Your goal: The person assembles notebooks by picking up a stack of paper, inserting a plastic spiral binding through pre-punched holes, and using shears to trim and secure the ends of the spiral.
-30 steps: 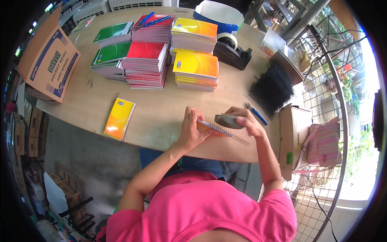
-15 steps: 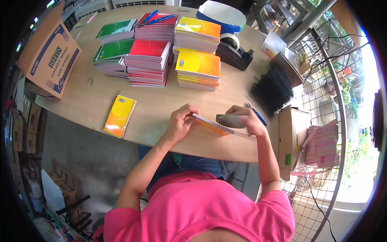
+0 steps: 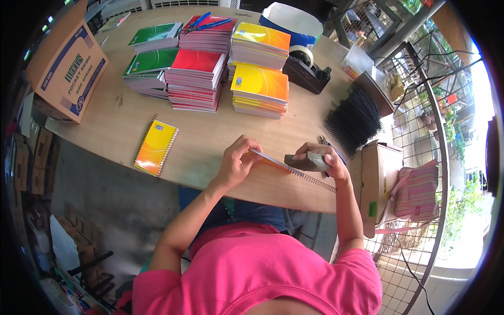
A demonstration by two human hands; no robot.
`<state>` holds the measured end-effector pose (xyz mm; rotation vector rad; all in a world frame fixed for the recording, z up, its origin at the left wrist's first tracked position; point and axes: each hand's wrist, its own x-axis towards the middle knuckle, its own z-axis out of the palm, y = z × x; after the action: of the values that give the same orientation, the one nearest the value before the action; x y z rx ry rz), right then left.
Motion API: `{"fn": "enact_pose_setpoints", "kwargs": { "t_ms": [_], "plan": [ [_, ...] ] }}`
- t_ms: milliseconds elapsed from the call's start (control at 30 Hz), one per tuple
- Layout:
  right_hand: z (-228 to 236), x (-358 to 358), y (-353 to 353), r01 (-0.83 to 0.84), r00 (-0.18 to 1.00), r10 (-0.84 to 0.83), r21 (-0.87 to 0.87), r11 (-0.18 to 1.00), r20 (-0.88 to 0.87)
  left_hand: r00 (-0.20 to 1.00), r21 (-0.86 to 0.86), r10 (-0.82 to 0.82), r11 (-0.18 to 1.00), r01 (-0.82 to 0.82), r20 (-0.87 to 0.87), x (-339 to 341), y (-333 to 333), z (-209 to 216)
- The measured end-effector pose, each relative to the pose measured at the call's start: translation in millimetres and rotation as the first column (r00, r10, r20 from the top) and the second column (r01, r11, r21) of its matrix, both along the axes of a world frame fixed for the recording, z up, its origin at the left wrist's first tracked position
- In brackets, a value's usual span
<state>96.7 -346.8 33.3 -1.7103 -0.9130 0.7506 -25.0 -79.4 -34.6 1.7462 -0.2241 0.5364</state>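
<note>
Left hand [image 3: 237, 161] is pinching one end of a thin notebook [image 3: 271, 159], which is lying nearer the person than the black tape dispenser [image 3: 310, 77]; a wire coil [image 3: 313, 181] is sticking out of its other end. Right hand [image 3: 336, 167], also on the dispenser's near side, is gripping a greyish pad [image 3: 310, 165], kind unclear. Yellow notebooks [image 3: 260, 82] are standing stacked just left of the dispenser.

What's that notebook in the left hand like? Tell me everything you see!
The notebook is turned almost edge-on, showing a thin pale edge and some orange cover. It slants down rightward over the table, its upper end pinched by the left hand. A metal-looking coil sticks out past its lower end. Whether the grey block in the right hand touches it, I can't tell.
</note>
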Motion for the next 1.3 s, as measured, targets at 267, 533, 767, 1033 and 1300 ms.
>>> {"fn": "enact_pose_setpoints", "kwargs": {
  "t_ms": [267,533,767,1033,1300],
  "plan": [
    [-2.9,2.8,2.5,0.039,0.994,-0.025,-0.126,0.991,0.11,1.0,0.037,0.028,0.999,-0.029,0.014,2.8,-0.6,-1.5],
    [-6.0,6.0,6.6,0.028,1.0,-0.028,0.023,0.999,-0.002,0.998,0.0,-0.027,1.0,0.027,-0.061,3.9,-0.6,6.1],
    [-2.9,15.8,21.3,-0.005,0.993,0.016,-0.097,0.995,0.118,0.993,-0.056,-0.065,0.997,0.06,-0.098,6.4,-0.8,-0.3],
    [-4.1,16.6,35.5,-0.004,1.0,0.005,-0.078,0.997,0.012,0.983,-0.264,-0.121,0.961,0.082,-0.136,10.8,-2.0,-7.8],
    [0.8,21.4,48.9,0.006,0.992,0.019,-0.193,0.981,0.128,0.972,-0.291,-0.152,0.952,0.096,-0.177,14.5,-0.9,-12.6]
  ]
}}
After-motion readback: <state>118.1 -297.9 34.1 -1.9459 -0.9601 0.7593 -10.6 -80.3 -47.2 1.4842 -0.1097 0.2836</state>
